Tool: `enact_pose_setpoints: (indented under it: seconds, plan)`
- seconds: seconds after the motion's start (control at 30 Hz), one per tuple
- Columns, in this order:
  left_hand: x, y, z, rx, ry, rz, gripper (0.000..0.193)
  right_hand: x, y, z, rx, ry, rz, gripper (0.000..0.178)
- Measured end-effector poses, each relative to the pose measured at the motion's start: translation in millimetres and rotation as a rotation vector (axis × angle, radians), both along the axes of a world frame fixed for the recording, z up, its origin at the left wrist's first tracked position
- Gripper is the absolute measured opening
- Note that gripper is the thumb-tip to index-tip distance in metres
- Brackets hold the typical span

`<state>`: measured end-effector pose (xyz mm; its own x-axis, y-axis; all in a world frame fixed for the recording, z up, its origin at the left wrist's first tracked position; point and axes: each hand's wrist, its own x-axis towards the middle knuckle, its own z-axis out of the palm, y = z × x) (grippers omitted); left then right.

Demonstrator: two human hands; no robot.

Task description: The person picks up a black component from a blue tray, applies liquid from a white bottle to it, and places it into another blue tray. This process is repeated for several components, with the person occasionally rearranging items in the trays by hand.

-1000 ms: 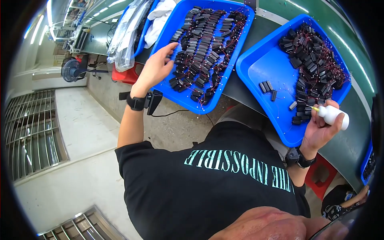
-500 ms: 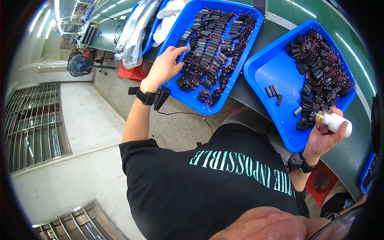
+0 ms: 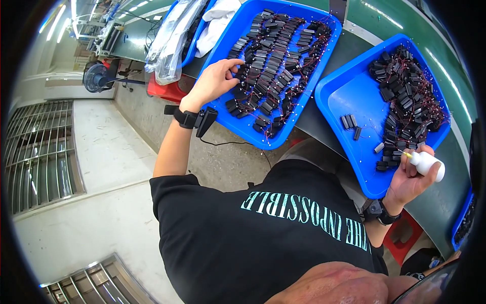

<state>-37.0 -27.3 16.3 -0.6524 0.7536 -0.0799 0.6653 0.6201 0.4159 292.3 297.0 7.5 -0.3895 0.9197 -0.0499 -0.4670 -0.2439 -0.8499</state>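
My right hand (image 3: 410,185) grips a small white bottle (image 3: 428,166) with a thin yellow tip. Its tip points left over the near corner of the right blue tray (image 3: 336,91), beside a heap of black rectangular parts with thin red and black wires (image 3: 405,101). Several loose black blocks (image 3: 349,121) lie apart on that tray's floor. My left hand (image 3: 215,81) reaches over the left edge of another blue tray (image 3: 248,133), thumb and forefinger bent with a gap between them. They are close to the rows of black wired parts (image 3: 268,61); whether they touch one is unclear.
Both trays rest on a dark green workbench (image 3: 435,213). Clear plastic bags (image 3: 172,43) and a white cloth (image 3: 216,25) lie at the far left. Red stools (image 3: 164,90) and a fan (image 3: 97,77) stand beyond. Another blue tray (image 3: 460,223) shows at the right edge.
My left hand has shifted slightly right along the parts, its fingers a little more bent. The bottle remains in my right hand, nearly in place. The view has moved slightly.
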Motion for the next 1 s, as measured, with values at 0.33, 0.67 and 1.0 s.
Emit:
enact_pose_setpoints:
  seconds: [0.33,0.67,1.0]
  plan:
    - [-1.6,2.0,6.1,-0.048,-0.001,-0.032,0.049,0.8,1.7,-2.4,0.012,-0.023,0.0,0.052]
    - [8.0,8.3,21.1,-0.137,0.092,-0.036,0.051,3.4,4.2,-5.3,0.022,-0.036,0.022,0.051]
    - [5.0,4.4,15.9,-0.161,0.183,-0.053,0.047,-1.1,-0.3,0.8,-0.002,-0.075,-0.039,0.054]
